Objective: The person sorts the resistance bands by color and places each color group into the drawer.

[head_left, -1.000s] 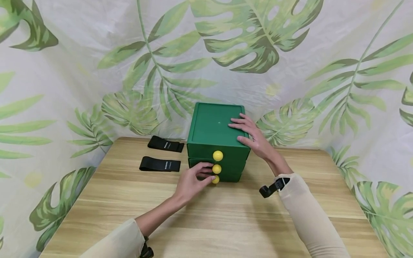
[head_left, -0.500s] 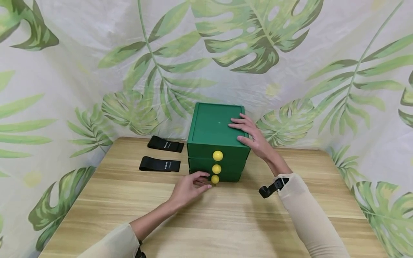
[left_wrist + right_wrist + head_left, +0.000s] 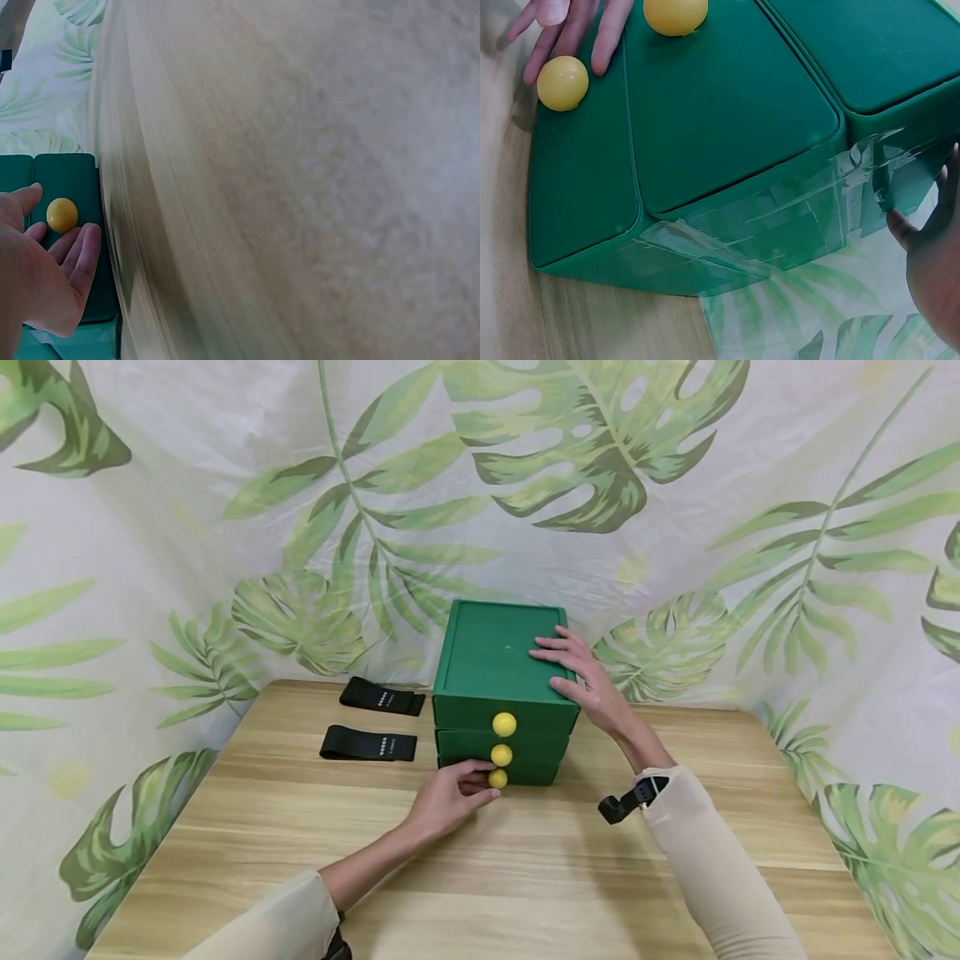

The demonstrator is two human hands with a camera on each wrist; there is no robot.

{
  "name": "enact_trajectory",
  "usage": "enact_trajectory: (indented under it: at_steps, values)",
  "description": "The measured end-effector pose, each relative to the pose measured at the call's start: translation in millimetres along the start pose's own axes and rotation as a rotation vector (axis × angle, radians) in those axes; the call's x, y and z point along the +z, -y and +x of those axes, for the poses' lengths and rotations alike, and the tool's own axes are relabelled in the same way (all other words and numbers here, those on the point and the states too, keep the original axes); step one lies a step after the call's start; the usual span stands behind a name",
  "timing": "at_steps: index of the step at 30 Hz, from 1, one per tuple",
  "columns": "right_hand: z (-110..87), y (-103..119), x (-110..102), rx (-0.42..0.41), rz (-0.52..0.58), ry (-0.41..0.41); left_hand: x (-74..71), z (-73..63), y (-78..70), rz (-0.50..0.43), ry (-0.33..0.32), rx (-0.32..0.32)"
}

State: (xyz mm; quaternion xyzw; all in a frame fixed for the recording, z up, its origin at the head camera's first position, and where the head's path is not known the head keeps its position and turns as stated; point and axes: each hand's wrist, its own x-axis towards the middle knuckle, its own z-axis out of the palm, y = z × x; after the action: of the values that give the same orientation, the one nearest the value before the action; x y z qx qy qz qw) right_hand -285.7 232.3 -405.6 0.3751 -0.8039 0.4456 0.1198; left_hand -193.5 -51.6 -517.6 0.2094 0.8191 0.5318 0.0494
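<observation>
A green three-drawer box (image 3: 504, 652) stands on the table, a round yellow knob on each drawer. My left hand (image 3: 442, 797) is at the bottom knob (image 3: 498, 778), its fingers loosely bent. In the left wrist view the bottom knob (image 3: 62, 215) sits between thumb and fingers, with a gap beside the thumb. The fingers (image 3: 570, 34) reach past that knob in the right wrist view. My right hand (image 3: 588, 681) rests with spread fingers on the box's top right edge. Above are the middle knob (image 3: 502, 755) and top knob (image 3: 505, 724).
Two folded black bands (image 3: 382, 696) with white print lie left of the box. The wood-grain table (image 3: 525, 877) ends at a leaf-print cloth (image 3: 480, 510) behind. Clear tape (image 3: 742, 240) runs along the box's side.
My left hand dropped down and left, off the lower knobs, then came back right to the bottom knob. The right hand has stayed on the box.
</observation>
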Motion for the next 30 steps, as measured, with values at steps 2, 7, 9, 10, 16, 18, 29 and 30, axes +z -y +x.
enact_trajectory:
  at_steps: [2, 7, 9, 10, 16, 18, 29, 30]
  values:
    - [-0.4, -0.4, 0.3, -0.002, 0.003, -0.006, 1.2, 1.2, 0.6, -0.002, 0.007, -0.007]
    - [0.1, -0.3, 1.4, 0.000, 0.001, -0.014, 3.4, 3.6, 1.2, 0.019, 0.001, -0.006]
    - [0.8, 0.2, 2.2, 0.003, 0.003, -0.013, 3.8, 4.4, 1.4, 0.033, -0.008, 0.000]
    - [1.2, 0.4, 2.6, 0.006, 0.005, -0.013, 3.9, 4.7, 1.3, 0.042, -0.013, 0.002]
    - [2.6, 2.4, 4.2, 0.025, 0.020, -0.009, 4.5, 4.9, 3.7, 0.103, -0.041, 0.008]
    - [2.2, 2.9, 4.2, 0.025, 0.019, -0.007, 4.8, 4.1, 4.4, 0.115, -0.050, 0.013]
    - [-0.3, 0.2, 1.6, 0.000, 0.037, 0.000, 9.0, -11.7, 1.8, 0.183, -0.063, 0.052]
    - [-0.4, 0.2, 1.4, 0.001, 0.037, 0.000, 9.3, -13.6, 1.5, 0.190, -0.065, 0.058]
